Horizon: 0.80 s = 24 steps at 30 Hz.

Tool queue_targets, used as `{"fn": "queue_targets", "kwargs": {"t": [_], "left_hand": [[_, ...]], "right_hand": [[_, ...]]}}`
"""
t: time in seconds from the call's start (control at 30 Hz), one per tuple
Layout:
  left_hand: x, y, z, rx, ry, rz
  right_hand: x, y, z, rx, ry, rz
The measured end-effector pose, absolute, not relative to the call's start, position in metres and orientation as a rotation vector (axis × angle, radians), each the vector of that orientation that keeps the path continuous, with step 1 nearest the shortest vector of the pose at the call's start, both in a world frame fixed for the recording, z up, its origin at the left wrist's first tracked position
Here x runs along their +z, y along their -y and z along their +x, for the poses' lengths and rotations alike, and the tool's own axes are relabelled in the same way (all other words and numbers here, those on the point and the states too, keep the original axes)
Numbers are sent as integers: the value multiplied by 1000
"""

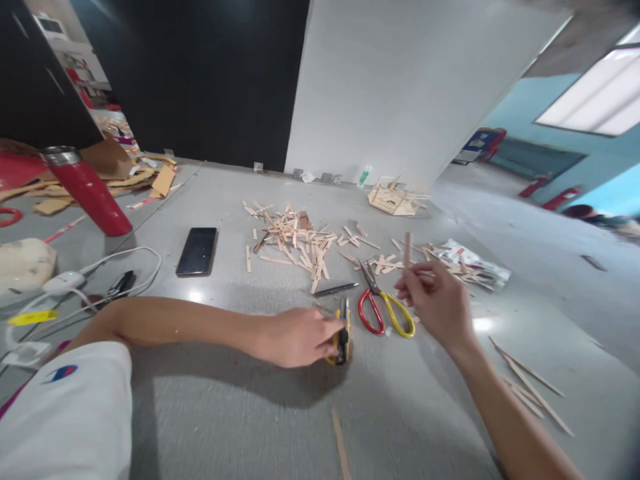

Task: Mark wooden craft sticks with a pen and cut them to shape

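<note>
Yellow-and-black utility knife (343, 337) is on the grey tabletop side of the work area, near center, left of the scissors (373, 293). Left hand (297, 337) has its fingertips on it, fingers bunched narrow; can't tell if it's clamped or just touched, blur there.

Wooden stick (407, 249) is up in the right hand (440, 303), pinched in the fingers, roughly upright, above the right-hand side of the scissors.

Scissors: one red handle, one yellow, blades apart, pointing away from the person. Dark pen (336, 290) lies just beyond the knife. Beyond the pen, loose pile of short wood sticks (295, 237), more scattered to its right. Plastic packet (475, 263) with sticks on and around it, right of the right hand. Small wooden assembly (393, 199) at the far edge, by the white panel (385, 87).

Single stick (341, 443) on the near side of the grey tabletop (240, 427). Longer thin strips (533, 380) right of the right forearm. Phone (197, 252) lies flat left of the pile; red bottle (90, 193) farther left, white cable (150, 257) nearer.
</note>
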<state>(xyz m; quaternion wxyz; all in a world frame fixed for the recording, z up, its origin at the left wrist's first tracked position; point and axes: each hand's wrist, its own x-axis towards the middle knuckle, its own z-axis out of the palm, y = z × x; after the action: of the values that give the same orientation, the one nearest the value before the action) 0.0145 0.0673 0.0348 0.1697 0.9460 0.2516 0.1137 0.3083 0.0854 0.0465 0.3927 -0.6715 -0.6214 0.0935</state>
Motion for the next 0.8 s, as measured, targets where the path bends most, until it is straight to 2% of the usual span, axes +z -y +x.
{"fn": "queue_targets", "kwargs": {"t": [0.07, 0.17, 0.3, 0.53, 0.8], "left_hand": [[45, -73, 15, 468, -803, 2375], [57, -78, 16, 688, -777, 1991], [59, -82, 18, 703, -690, 1801], [53, -94, 20, 570, -1020, 1903], [48, -94, 18, 351, -1047, 2223]], "right_hand": [[48, -64, 276, 431, 1604, -1455], [45, -37, 240, 613, 1757, -1340], [38, -22, 227, 706, 2008, -1287], [29, -29, 236, 297, 2622, -1486], [6, -48, 260, 25, 2335, -1769]]}}
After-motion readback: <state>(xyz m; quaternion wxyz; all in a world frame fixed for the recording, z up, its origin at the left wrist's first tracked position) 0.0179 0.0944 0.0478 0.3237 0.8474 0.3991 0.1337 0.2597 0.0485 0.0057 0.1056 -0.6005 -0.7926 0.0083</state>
